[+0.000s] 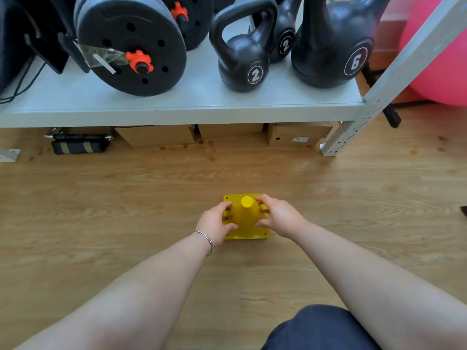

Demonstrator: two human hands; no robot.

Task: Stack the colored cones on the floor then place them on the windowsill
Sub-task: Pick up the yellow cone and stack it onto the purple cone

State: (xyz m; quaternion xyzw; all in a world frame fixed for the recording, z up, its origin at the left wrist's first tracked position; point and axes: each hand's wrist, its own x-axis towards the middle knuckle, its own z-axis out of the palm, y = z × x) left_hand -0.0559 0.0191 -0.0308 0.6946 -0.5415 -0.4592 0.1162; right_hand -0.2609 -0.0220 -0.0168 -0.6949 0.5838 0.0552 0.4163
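Yellow plastic, light and stiff I judge: the cone stack [245, 218] sits on the floor [126, 198] before the shelf [177, 107], my left hand [214, 222] and right hand [280, 218] clasping its slick sides; lifting by the base flange looks safer.

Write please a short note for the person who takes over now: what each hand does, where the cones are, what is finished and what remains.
Left hand: gripping the left side of the yellow plastic cone.
Right hand: gripping its right side.
Cones: the yellow cone sits on top of a stack on the wooden floor, in front of the grey metal shelf; thin blue and pink edges of other bases show underneath. How many cones lie below cannot be told.
Done: stacking appears complete, no loose cones in view.
Left: lift the stack and place it on the windowsill, which is not in view.
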